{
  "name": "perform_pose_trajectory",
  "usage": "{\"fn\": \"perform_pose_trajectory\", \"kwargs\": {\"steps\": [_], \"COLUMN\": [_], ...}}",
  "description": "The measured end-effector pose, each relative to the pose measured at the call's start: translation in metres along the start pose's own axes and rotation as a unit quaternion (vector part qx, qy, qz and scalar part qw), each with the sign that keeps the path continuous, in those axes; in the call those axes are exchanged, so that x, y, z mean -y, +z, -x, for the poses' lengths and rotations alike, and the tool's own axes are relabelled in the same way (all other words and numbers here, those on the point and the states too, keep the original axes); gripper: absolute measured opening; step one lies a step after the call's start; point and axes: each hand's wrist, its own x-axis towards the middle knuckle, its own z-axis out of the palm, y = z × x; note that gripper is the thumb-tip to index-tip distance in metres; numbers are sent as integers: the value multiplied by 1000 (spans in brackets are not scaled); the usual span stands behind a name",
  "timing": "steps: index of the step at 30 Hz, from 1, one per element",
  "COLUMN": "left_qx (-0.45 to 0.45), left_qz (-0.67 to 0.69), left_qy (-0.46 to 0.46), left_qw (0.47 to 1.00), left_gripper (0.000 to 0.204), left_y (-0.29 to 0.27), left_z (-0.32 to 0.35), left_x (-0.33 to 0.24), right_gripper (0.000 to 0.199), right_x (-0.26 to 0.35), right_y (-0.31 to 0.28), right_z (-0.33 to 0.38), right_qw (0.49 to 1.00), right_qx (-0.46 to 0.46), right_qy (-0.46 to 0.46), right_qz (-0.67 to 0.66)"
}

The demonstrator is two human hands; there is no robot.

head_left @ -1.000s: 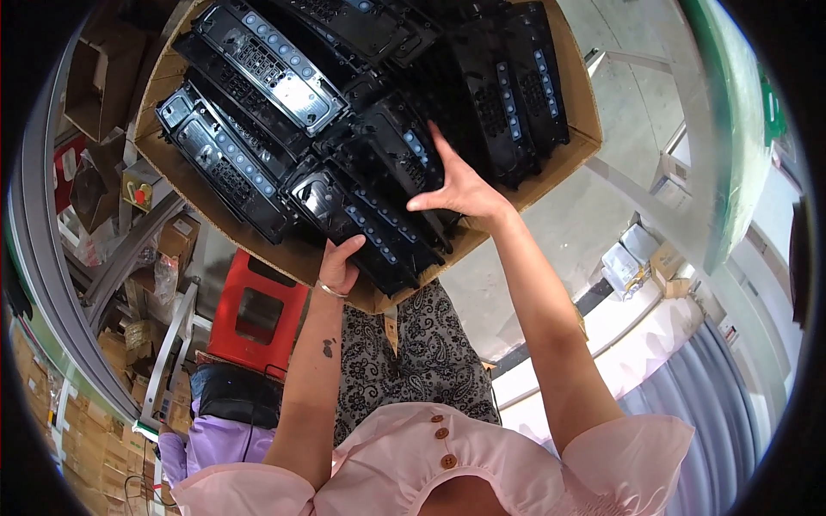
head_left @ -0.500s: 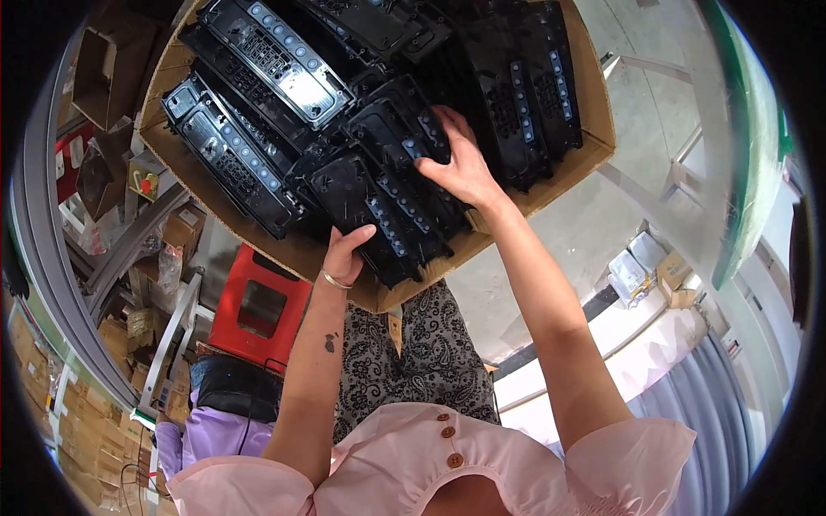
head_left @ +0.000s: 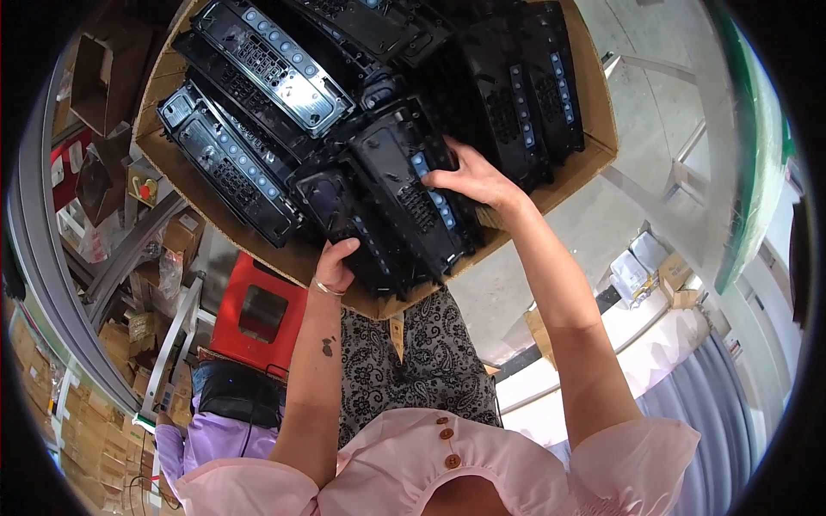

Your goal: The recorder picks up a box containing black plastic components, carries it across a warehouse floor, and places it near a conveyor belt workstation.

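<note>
Bright daylight, fisheye-bent edges, possibly slight blur

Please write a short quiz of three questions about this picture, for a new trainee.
1. True or false: the cardboard box holds black plastic panels.
2. Which hand rests on the upper face of the black panel at the box's near edge? A) left hand B) right hand C) neither
3. Fill in: below the box, near the left hand, stands a ____ stool.

Key:
1. True.
2. B: the right hand lies on top of it, while the left hand grips its lower end.
3. Red.
</note>
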Motion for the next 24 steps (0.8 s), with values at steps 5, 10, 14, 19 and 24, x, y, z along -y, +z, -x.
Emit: {"fn": "perform_pose_trajectory", "kwargs": {"steps": [5,10,14,19,24], "left_qx": [30,30,35,18,-35], "left_qz": [106,87,83,110,28], "left_qy": [-53,-50,-68,-79,-45], "left_qw": [993,994,994,991,998], "left_gripper": [52,53,55,49,53], "left_y": [-7,-24,-22,-14,38], "left_z": [-4,5,14,48,94], "left_x": [-10,-9,-24,-46,-63], "right_gripper": [85,95,94,95,91], "right_x": [0,-3,2,38,45], "right_y": [15,7,18,27,44], "right_z": [7,9,15,41,97], "right_qw": [990,965,964,967,983], "right_qx": [6,93,100,95,35], "right_qy": [42,135,80,21,4], "right_qz": [-134,-206,-235,-235,-182]}}
